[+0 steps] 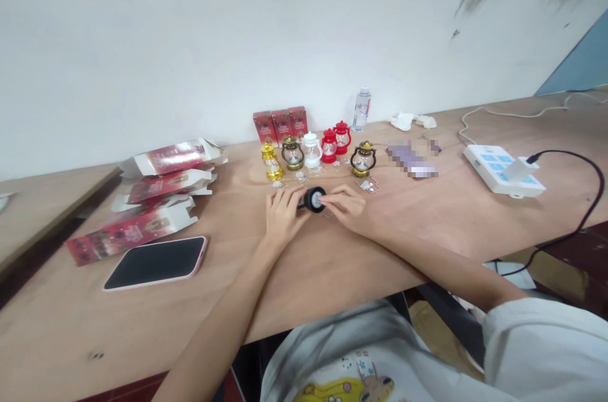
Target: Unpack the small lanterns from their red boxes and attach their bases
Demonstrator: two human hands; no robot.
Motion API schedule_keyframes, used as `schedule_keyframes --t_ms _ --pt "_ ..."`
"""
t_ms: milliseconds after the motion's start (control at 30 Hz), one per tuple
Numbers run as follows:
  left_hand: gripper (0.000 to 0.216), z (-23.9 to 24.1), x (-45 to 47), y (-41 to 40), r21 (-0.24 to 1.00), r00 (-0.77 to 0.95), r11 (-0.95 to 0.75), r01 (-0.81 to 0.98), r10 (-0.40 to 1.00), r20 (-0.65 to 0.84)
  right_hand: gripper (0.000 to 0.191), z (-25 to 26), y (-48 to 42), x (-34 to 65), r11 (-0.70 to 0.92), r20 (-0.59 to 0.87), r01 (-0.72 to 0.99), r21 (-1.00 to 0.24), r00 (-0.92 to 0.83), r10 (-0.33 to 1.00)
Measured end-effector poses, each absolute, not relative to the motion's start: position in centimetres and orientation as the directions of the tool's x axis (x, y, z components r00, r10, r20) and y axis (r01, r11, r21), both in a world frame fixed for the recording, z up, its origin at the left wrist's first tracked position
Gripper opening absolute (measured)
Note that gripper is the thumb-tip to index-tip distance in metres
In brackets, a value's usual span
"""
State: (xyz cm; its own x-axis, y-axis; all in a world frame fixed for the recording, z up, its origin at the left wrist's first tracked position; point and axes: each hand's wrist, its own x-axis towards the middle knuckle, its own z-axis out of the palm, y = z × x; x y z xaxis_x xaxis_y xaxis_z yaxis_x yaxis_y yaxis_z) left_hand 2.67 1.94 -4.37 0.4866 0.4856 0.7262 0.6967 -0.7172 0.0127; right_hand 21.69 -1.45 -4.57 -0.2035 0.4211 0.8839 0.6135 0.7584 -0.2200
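Observation:
My left hand (283,213) is wrapped round a small black lantern (310,204), which lies tipped over so that its round base with a pale centre faces right. Fingertips of my right hand (350,207) are pinched together against that pale centre; anything between them is too small to make out. Behind my hands stand several upright mini lanterns: a gold lantern (271,163), a black and gold lantern (293,154), a white lantern (311,150), a red lantern (329,147) with another red one behind it, and a second black and gold lantern (363,160).
Red boxes (281,126) and a water bottle (361,109) stand by the wall. Opened red cartons (137,228) and a phone (156,261) lie left. On the right are crumpled tissues (403,121), a purple packet (412,160) and a power strip (498,169) with cables.

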Motion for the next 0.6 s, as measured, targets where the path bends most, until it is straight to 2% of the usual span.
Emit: schedule_keyframes --t_ms 267,500,600 --pt "0.032 -4.25 2.61 1.86 0.036 0.486 -0.714 0.699 0.512 0.708 0.019 -4.86 -1.36 21.85 0.783 0.855 0.576 -0.236 -0.259 0.449" --pt "0.034 -4.12 2.73 1.67 0.024 0.495 -0.732 0.681 0.484 0.722 0.019 -5.02 -1.25 22.00 0.788 0.876 0.596 -0.155 -0.286 0.388" --pt "0.033 -4.15 2.72 1.69 0.032 0.495 -0.724 0.689 0.502 0.709 0.019 -5.28 -1.27 22.05 0.768 0.864 0.624 -0.147 -0.297 0.406"
